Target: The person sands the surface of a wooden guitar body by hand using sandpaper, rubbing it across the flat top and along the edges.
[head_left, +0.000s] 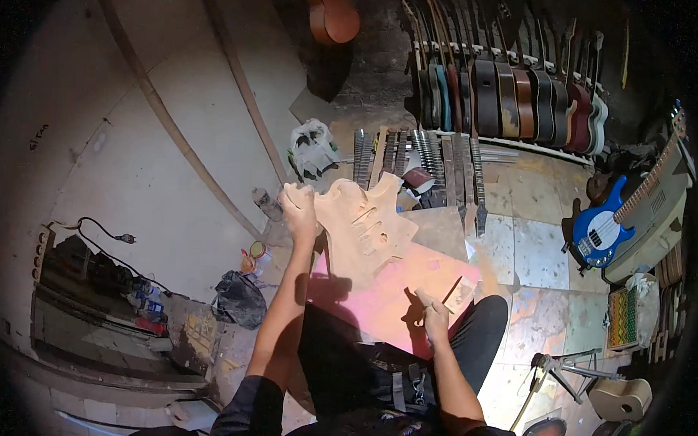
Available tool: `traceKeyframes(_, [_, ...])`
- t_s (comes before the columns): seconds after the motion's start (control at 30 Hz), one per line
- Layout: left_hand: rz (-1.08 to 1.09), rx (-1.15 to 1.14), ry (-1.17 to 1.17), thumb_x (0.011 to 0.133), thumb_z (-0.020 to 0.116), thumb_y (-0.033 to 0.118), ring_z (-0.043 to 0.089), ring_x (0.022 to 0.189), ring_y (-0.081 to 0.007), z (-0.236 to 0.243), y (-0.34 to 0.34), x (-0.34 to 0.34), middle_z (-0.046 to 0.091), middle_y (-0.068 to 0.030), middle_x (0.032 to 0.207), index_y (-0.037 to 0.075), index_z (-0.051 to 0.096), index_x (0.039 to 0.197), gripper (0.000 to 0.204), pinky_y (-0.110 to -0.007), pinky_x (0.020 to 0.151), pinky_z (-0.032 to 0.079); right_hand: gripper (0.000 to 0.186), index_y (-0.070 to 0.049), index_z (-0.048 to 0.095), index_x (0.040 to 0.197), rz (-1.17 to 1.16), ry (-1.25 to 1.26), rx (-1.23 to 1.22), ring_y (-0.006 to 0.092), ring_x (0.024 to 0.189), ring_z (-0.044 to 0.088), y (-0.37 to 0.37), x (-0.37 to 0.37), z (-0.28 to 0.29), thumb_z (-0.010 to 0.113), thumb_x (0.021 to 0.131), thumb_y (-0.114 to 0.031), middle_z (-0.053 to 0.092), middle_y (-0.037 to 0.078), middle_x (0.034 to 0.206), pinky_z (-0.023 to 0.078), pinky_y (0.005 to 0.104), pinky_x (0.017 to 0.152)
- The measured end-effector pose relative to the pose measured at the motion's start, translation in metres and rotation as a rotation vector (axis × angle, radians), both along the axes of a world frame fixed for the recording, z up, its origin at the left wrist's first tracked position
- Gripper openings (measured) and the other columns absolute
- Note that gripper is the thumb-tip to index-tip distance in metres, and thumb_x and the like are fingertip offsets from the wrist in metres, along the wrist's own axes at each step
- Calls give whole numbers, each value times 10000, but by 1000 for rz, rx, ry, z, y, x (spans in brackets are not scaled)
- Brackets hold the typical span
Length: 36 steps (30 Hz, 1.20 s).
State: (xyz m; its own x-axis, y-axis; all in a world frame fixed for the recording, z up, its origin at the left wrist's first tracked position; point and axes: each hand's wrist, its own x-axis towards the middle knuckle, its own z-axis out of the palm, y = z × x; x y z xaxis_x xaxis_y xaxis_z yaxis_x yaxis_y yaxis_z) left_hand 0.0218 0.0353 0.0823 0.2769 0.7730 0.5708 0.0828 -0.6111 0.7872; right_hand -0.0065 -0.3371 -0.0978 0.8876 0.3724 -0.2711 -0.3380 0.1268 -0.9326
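My left hand grips the upper left edge of an unfinished, pale wooden electric guitar body. Several routed cavities show in its face, and it is held up at a slant. Lower to the right, my right hand is closed around a small flat pale block with a dark edge, apart from the guitar body. Below both lies a pink board dusted with wood powder, by my knees. The fingertips of my left hand are partly hidden.
Guitar necks lie beyond the board. Several guitars hang on a rack at the back. A blue bass leans at right, above a guitar stand. A black plastic bag sits at left by the wall.
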Motion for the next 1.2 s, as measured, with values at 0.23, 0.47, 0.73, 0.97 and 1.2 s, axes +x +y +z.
traceKeyframes(0.23, [-121, -218, -120, 801, 869, 245, 648, 1015, -204, -16, -39, 2, 649, -148, 1203, -66, 527, 1346, 715, -350, 901, 516, 322, -23, 742, 1178, -73, 100, -103, 81, 632, 568, -10, 8, 31, 508, 956, -35, 676, 2, 840, 434, 240, 542])
traceKeyframes(0.47, [36, -548, -69, 808, 848, 311, 650, 1051, -230, -60, 11, 0, 685, -154, 1179, -72, 580, 1313, 689, -367, 943, 497, 245, -1, 738, 1130, -65, 196, 101, 125, 540, 570, 3, 5, 22, 564, 980, -86, 609, 18, 709, 505, 286, 521])
traceKeyframes(0.73, [-4, -643, -135, 836, 808, 278, 645, 1094, -241, -62, -1, 1, 660, -155, 1245, -76, 506, 1382, 718, -366, 962, 491, 332, 16, 726, 1154, -41, 228, 76, 132, 549, 568, 4, 12, 14, 481, 932, -10, 571, 16, 688, 542, 294, 554])
traceKeyframes(0.97, [-184, -678, -287, 864, 761, 200, 684, 951, -230, -78, -13, 3, 659, -130, 1138, -26, 566, 1251, 489, -388, 804, 595, 383, 35, 713, 1145, -92, 221, 73, 141, 575, 596, 1, 14, 7, 408, 917, -2, 572, 21, 697, 487, 286, 524])
traceKeyframes(1.2, [-276, -651, -357, 800, 780, 39, 657, 1009, -212, -55, -53, -3, 655, -133, 1181, -43, 549, 1277, 536, -349, 911, 529, 204, -24, 664, 939, -192, 355, 70, 150, 552, 609, -5, 19, 2, 685, 956, -226, 586, 24, 712, 484, 283, 506])
